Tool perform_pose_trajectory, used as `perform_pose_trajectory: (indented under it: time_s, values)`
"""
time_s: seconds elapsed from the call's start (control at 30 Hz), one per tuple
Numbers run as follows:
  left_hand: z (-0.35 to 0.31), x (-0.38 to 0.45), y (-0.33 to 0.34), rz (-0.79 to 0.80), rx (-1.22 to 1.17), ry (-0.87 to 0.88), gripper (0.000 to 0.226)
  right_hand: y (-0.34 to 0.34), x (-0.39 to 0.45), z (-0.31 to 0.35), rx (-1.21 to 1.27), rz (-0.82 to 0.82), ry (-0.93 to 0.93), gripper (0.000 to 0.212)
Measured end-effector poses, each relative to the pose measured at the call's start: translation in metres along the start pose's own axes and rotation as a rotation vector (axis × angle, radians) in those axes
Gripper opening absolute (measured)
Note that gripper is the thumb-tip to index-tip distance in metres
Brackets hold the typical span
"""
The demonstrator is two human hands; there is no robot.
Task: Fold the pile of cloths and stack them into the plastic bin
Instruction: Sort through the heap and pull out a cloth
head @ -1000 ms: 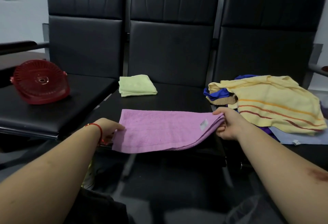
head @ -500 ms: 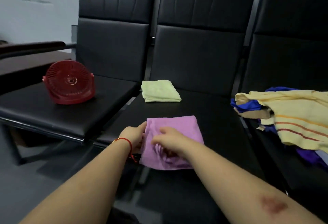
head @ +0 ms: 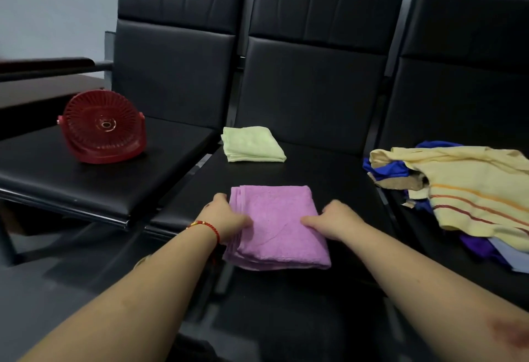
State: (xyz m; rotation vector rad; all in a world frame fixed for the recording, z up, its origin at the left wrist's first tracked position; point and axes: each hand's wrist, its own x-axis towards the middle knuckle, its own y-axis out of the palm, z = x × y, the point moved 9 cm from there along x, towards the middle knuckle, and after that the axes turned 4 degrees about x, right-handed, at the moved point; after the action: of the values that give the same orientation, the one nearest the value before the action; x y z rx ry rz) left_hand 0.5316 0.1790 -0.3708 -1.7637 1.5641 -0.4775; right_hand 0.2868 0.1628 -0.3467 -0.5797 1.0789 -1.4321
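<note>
Head view: the pink cloth [head: 276,225], stretched wide between the two hands a second ago, has been doubled over and now lies as a thick square packet at the near edge of the middle seat [head: 323,172], with the left hand [head: 226,218] gripping its layered left edge and the right hand [head: 333,220] pressing down on its right side with fingers curled over it. This fold looks finished, like the green cloth [head: 252,144] lying folded farther back on the same seat. No plastic bin is in sight, and the unfolded pile [head: 469,187] on the right seat remains.
</note>
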Motion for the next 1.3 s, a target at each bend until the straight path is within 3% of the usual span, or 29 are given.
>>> perform_pose_trajectory:
  time_s: [0.1,0.27,0.43,0.73,1.1,1.3]
  values:
    - [-0.012,-0.006,-0.003,-0.020,0.013,0.134,0.075,0.016,-0.014,-0.007,0.152,0.118,0.068,0.063]
    - [-0.022,-0.012,0.003,0.007,0.146,0.273,0.056,0.021,-0.009,0.006,0.282,0.076,-0.035,0.036]
    - [-0.025,0.002,0.012,0.010,0.235,0.276,0.037,0.008,0.005,0.019,0.391,-0.035,-0.224,0.030]
    - [-0.054,0.060,0.012,-0.075,0.238,0.268,0.047,-0.016,0.068,0.053,0.249,-0.066,-0.432,0.042]
    - [-0.098,0.199,-0.060,-0.185,0.414,0.279,0.055,-0.028,0.200,0.149,0.252,-0.087,-0.547,0.048]
    - [-0.101,0.251,-0.088,-0.268,0.310,0.255,0.057,-0.032,0.261,0.196,0.278,-0.132,-0.601,0.047]
